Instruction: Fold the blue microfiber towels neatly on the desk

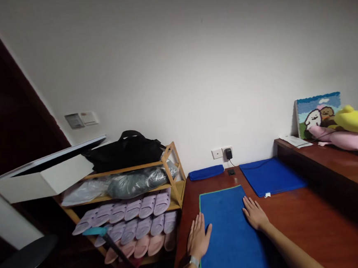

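A blue cloth (228,229) with a green-edged hem lies flat on the reddish-brown wooden desk (309,218). My left hand (198,236) rests at its left edge, fingers stretched out and thumb apart, over the cloth's border. On the opposite side my right hand (255,213) lies flat at the cloth's right edge, with its fingers extended. Neither hand grips anything. Behind my right hand a second blue cloth (272,177), folded square with a small white tag, lies near the wall. A narrow folded blue cloth (206,172) sits at the desk's back left.
A wooden shoe rack (173,175) with several lilac slippers (143,207) and a black bag (124,152) stands left. A plugged-in adapter (228,153) trails a cable at the wall. Plush toys (346,137) and a dog picture (318,112) occupy the raised ledge at right.
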`<control>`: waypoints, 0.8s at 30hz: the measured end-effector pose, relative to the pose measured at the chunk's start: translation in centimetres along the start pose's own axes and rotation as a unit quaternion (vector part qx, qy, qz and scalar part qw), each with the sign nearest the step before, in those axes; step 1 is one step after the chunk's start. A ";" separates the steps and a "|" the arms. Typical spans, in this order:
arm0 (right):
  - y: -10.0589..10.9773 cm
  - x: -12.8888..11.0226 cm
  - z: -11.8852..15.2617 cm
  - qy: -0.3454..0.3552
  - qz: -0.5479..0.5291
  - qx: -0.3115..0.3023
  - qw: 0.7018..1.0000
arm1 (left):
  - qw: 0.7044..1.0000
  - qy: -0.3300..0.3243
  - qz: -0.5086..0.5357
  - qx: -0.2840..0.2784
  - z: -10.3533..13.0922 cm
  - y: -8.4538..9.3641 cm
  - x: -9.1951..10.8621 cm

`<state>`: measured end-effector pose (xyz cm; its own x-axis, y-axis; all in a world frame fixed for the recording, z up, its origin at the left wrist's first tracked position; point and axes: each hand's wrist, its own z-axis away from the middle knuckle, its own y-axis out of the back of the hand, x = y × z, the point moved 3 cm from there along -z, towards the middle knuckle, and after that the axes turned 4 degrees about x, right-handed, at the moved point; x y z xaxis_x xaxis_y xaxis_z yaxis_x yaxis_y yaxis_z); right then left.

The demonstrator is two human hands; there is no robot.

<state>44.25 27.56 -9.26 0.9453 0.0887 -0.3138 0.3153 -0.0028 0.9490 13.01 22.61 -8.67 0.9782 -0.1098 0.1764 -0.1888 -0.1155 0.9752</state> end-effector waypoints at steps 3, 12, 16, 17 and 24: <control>-0.8 0.3 -0.1 -0.002 0.001 0.004 1.000 | 1.000 -0.002 0.006 0.003 0.0 -0.4 -0.5; 0.2 -0.1 0.2 0.007 -0.016 0.009 1.000 | 0.997 -0.027 0.024 0.071 -3.4 0.8 3.8; 0.3 0.0 0.1 0.010 -0.016 0.005 1.000 | 0.984 -0.175 0.030 0.029 -6.1 -1.4 13.1; 0.2 0.1 0.1 0.013 -0.016 0.003 1.000 | 0.982 -0.186 0.033 0.015 -6.6 -2.3 14.7; -0.1 0.2 0.1 0.008 -0.019 0.009 1.000 | 0.985 -0.169 0.036 -0.022 -7.3 -4.6 13.6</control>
<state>44.38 27.50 -9.39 0.9310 0.1059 -0.3492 0.3529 -0.0175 0.9355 27.85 28.82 -9.80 0.8762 -0.4398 0.1969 -0.2446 -0.0540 0.9681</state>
